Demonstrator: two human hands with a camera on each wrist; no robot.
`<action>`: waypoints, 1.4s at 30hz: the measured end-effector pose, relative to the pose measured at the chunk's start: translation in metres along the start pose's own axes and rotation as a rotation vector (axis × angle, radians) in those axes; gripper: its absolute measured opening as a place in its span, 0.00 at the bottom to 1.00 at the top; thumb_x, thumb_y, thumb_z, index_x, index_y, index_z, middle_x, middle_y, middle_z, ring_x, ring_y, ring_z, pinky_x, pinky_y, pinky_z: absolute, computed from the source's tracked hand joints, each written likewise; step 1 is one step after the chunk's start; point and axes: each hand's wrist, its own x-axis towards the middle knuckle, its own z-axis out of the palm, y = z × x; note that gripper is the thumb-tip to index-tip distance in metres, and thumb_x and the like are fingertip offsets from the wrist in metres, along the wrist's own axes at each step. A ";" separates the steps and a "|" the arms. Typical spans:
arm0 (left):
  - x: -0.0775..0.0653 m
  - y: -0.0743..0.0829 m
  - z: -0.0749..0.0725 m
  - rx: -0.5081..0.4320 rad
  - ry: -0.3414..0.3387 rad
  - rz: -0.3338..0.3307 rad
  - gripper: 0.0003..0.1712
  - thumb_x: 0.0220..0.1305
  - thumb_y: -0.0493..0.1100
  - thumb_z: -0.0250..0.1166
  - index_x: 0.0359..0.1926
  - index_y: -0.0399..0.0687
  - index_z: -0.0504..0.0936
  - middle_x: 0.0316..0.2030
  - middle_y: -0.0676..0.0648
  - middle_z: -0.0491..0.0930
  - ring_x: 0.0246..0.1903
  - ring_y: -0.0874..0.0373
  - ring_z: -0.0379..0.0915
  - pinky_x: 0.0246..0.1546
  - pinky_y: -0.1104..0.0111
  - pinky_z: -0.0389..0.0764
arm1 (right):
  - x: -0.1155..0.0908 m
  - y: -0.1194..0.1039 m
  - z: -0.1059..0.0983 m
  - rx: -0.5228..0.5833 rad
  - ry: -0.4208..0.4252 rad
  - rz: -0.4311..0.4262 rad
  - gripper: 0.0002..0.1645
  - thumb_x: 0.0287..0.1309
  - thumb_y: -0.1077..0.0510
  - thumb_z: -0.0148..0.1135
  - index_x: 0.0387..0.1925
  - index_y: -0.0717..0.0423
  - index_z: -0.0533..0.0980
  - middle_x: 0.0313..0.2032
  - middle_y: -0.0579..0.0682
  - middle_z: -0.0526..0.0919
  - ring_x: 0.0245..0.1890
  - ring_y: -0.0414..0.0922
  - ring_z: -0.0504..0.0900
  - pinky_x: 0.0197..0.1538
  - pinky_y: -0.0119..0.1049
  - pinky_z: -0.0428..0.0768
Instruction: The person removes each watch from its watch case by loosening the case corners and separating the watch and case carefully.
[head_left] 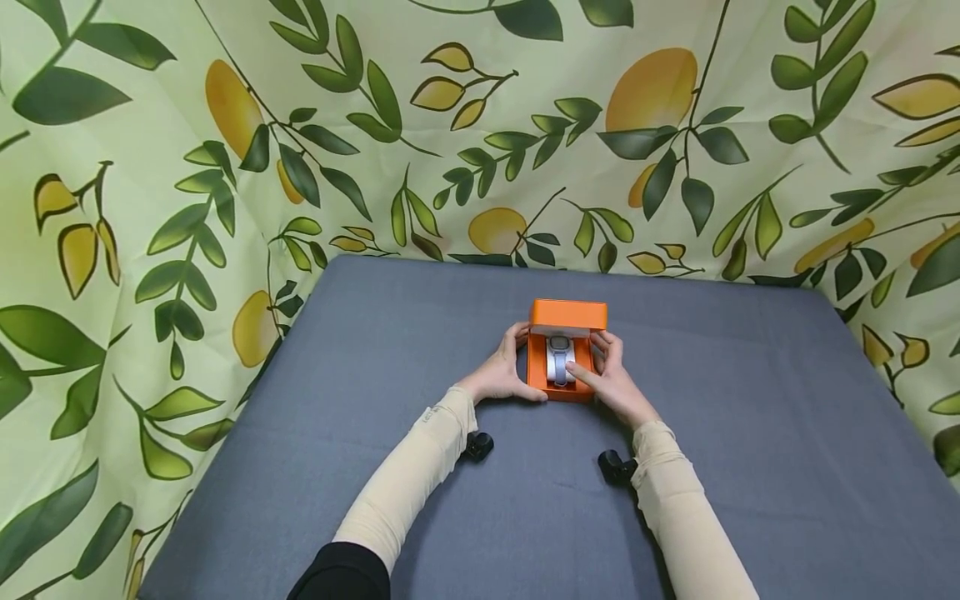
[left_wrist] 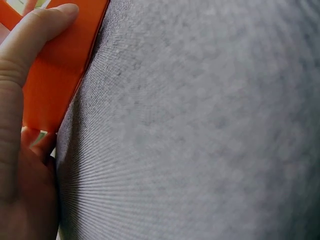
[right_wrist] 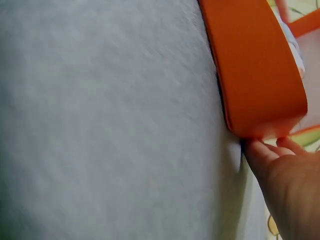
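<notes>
An orange watch box [head_left: 536, 367] stands on the grey-covered table with its lid [head_left: 568, 315] raised. Inside, a wristwatch [head_left: 560, 363] with a pale blue-grey strap wraps a white cushion. My left hand [head_left: 497, 372] grips the box's left side, with the thumb along the front wall, as the left wrist view also shows. Against the right wall lie the fingers of my right hand [head_left: 621, 390], its thumb reaching over the rim onto the watch strap. The right wrist view shows those fingers at the end of the orange box [right_wrist: 260, 75]; the watch is mostly hidden there.
The table [head_left: 405, 333] has a grey cloth cover. Behind it and at both sides hangs a curtain [head_left: 420, 192] printed with leaves and fruit. A black wrist camera [head_left: 477, 446] sits below the left wrist, another black camera [head_left: 617, 468] by the right.
</notes>
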 end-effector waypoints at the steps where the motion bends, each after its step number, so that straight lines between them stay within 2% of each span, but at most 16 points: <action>1: -0.001 0.000 0.000 0.009 -0.005 -0.012 0.70 0.36 0.47 0.79 0.71 0.50 0.39 0.70 0.42 0.48 0.71 0.53 0.47 0.70 0.61 0.54 | 0.000 0.001 -0.001 0.007 -0.008 0.004 0.53 0.61 0.49 0.58 0.69 0.50 0.29 0.72 0.61 0.34 0.72 0.62 0.38 0.70 0.58 0.47; 5: -0.002 0.001 -0.002 0.058 -0.025 -0.047 0.73 0.37 0.50 0.79 0.73 0.54 0.34 0.70 0.43 0.45 0.71 0.53 0.46 0.70 0.61 0.54 | 0.001 0.005 -0.003 -0.004 -0.033 0.016 0.55 0.62 0.48 0.56 0.71 0.41 0.26 0.73 0.59 0.34 0.73 0.61 0.39 0.69 0.59 0.49; 10: 0.000 0.002 -0.003 0.096 -0.028 -0.048 0.75 0.36 0.52 0.78 0.73 0.59 0.30 0.70 0.43 0.45 0.70 0.51 0.48 0.69 0.59 0.56 | 0.003 0.003 0.000 -0.160 -0.015 0.023 0.60 0.58 0.41 0.59 0.66 0.25 0.21 0.73 0.59 0.33 0.73 0.59 0.40 0.69 0.61 0.46; 14: 0.002 0.005 -0.004 0.104 -0.030 -0.060 0.76 0.36 0.52 0.78 0.72 0.65 0.27 0.71 0.44 0.43 0.69 0.50 0.49 0.69 0.58 0.57 | 0.005 -0.003 0.002 -0.213 0.018 0.045 0.61 0.55 0.38 0.60 0.64 0.20 0.20 0.72 0.61 0.37 0.71 0.59 0.43 0.69 0.62 0.47; 20: 0.003 0.007 -0.005 0.107 -0.027 -0.080 0.76 0.37 0.53 0.78 0.71 0.70 0.25 0.72 0.45 0.42 0.68 0.48 0.51 0.68 0.56 0.59 | 0.006 -0.005 0.001 -0.210 0.016 0.052 0.62 0.55 0.40 0.61 0.65 0.23 0.20 0.72 0.62 0.35 0.71 0.61 0.42 0.68 0.63 0.47; 25: 0.000 0.006 -0.003 0.102 -0.037 -0.101 0.76 0.37 0.54 0.78 0.70 0.72 0.25 0.72 0.45 0.42 0.68 0.49 0.51 0.67 0.56 0.59 | 0.001 -0.002 0.005 -0.195 0.020 0.035 0.62 0.56 0.42 0.61 0.66 0.25 0.20 0.73 0.55 0.29 0.73 0.59 0.37 0.68 0.64 0.44; 28: 0.000 0.007 -0.004 0.085 -0.027 -0.098 0.76 0.36 0.54 0.78 0.71 0.72 0.26 0.72 0.45 0.43 0.69 0.49 0.50 0.67 0.54 0.59 | 0.002 -0.002 0.006 -0.139 0.020 0.011 0.61 0.58 0.44 0.59 0.67 0.28 0.20 0.73 0.56 0.31 0.73 0.59 0.39 0.69 0.62 0.45; 32: 0.002 0.007 -0.005 0.024 -0.005 -0.083 0.76 0.38 0.53 0.77 0.71 0.65 0.25 0.72 0.44 0.43 0.71 0.51 0.47 0.69 0.56 0.56 | 0.005 -0.004 0.007 -0.025 0.017 0.001 0.57 0.63 0.46 0.54 0.69 0.37 0.20 0.73 0.61 0.34 0.73 0.58 0.40 0.72 0.56 0.44; 35: 0.002 0.007 -0.005 0.012 -0.002 -0.074 0.67 0.47 0.52 0.72 0.71 0.55 0.29 0.72 0.41 0.45 0.71 0.51 0.47 0.70 0.60 0.54 | 0.006 -0.004 0.007 0.032 0.020 0.019 0.51 0.67 0.48 0.49 0.70 0.45 0.23 0.72 0.64 0.33 0.73 0.58 0.36 0.73 0.52 0.41; 38: 0.002 0.006 -0.003 0.050 0.002 -0.055 0.51 0.59 0.52 0.63 0.70 0.48 0.37 0.70 0.38 0.49 0.70 0.49 0.48 0.70 0.60 0.54 | 0.006 -0.003 0.007 0.035 0.025 0.038 0.46 0.68 0.50 0.47 0.69 0.50 0.28 0.72 0.65 0.32 0.73 0.57 0.34 0.73 0.51 0.39; 40: 0.001 0.006 -0.001 0.099 -0.002 -0.046 0.43 0.64 0.52 0.58 0.68 0.47 0.42 0.68 0.37 0.51 0.69 0.48 0.50 0.70 0.59 0.55 | 0.004 -0.001 0.007 0.035 0.027 0.040 0.43 0.67 0.51 0.48 0.68 0.53 0.31 0.72 0.65 0.32 0.73 0.57 0.33 0.73 0.51 0.39; 42: 0.001 0.007 0.001 0.141 -0.008 -0.041 0.38 0.65 0.52 0.56 0.67 0.47 0.45 0.67 0.37 0.53 0.68 0.47 0.52 0.69 0.58 0.57 | 0.002 0.001 0.006 0.037 0.028 0.038 0.42 0.67 0.52 0.49 0.68 0.55 0.34 0.72 0.64 0.33 0.73 0.56 0.33 0.73 0.51 0.38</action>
